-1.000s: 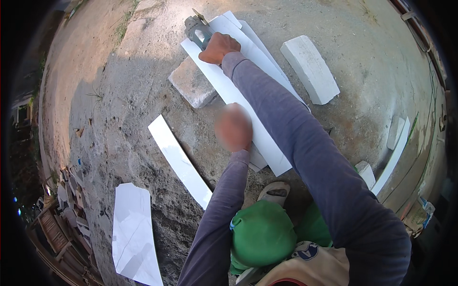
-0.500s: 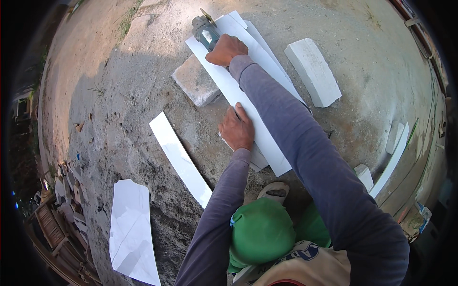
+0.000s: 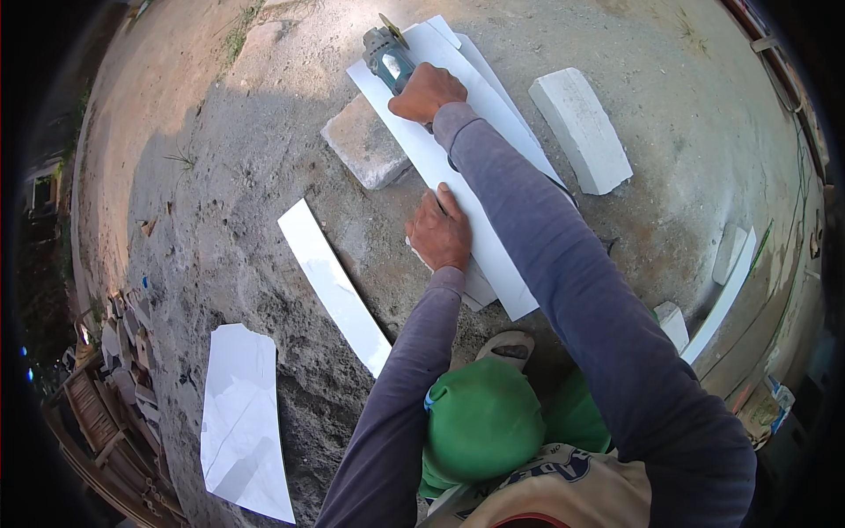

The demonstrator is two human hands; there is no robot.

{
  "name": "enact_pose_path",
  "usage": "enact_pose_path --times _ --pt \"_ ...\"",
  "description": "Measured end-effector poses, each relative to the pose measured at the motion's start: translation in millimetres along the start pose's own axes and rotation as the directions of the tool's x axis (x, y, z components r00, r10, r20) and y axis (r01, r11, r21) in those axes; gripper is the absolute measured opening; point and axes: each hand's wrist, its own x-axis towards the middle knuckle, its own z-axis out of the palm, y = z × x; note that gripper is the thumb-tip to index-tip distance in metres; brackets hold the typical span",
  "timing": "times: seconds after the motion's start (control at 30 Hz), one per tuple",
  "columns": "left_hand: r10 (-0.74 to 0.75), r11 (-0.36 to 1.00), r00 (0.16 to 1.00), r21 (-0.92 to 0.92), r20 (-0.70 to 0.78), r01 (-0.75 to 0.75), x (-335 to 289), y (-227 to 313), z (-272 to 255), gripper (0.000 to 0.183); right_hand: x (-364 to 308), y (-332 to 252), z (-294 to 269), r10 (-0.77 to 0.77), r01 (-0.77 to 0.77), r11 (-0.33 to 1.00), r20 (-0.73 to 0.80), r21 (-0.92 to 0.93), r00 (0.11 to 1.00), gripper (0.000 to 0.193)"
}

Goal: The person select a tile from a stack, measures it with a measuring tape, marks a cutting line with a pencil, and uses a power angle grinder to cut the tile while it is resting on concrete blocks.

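Observation:
My right hand [image 3: 429, 92] is closed round the body of a teal and grey angle grinder [image 3: 387, 60]. Its thin disc stands at the far end of a long white tile [image 3: 484, 211]. Lower down, my left hand [image 3: 440, 231] holds that tile by its left edge, thumb on the top face and the other fingers partly hidden. Another white piece [image 3: 480, 62] shows beneath the tile at the far right. A rough stone block [image 3: 365, 145] lies under the tile's left side, and part of a pale block [image 3: 478, 289] shows below my left hand.
A white block [image 3: 581, 132] lies to the right. A narrow white tile strip [image 3: 334, 286] and a wider tile piece [image 3: 239, 418] rest on the dirt at left. Another strip [image 3: 722, 295] is at far right. My green-clad knee [image 3: 484, 418] and a sandal [image 3: 509, 348] are close below.
The grinder and my right hand have shifted very slightly to the right at the tile's far end. My left hand keeps its place on the tile; the whole view has shifted a little.

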Motion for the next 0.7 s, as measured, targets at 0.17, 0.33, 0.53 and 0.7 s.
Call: enact_pose_path --times 0.17,0.33,0.53,0.7 --pt "-0.014 1.000 0.999 -0.015 0.034 0.015 -2.2 3.1 -0.4 0.048 -1.0 5.9 2.3 0.044 -0.044 0.999 -0.003 -0.028 0.999 0.050" --pt "-0.012 1.000 1.000 0.001 0.000 0.012 -1.7 -0.5 -0.2 0.049 -11.7 8.0 3.0 -0.007 0.007 1.000 -0.013 -0.004 1.000 0.053" --pt "0.001 1.000 1.000 -0.016 -0.023 -0.002 -1.8 -0.1 3.7 0.050 -14.9 12.5 0.7 0.001 -0.001 1.000 -0.035 -0.002 0.999 0.054" --pt "-0.004 1.000 1.000 -0.003 -0.006 0.004 -1.8 -0.4 1.0 0.049 -24.6 18.9 4.4 0.023 -0.023 1.000 -0.020 0.001 1.000 0.050"
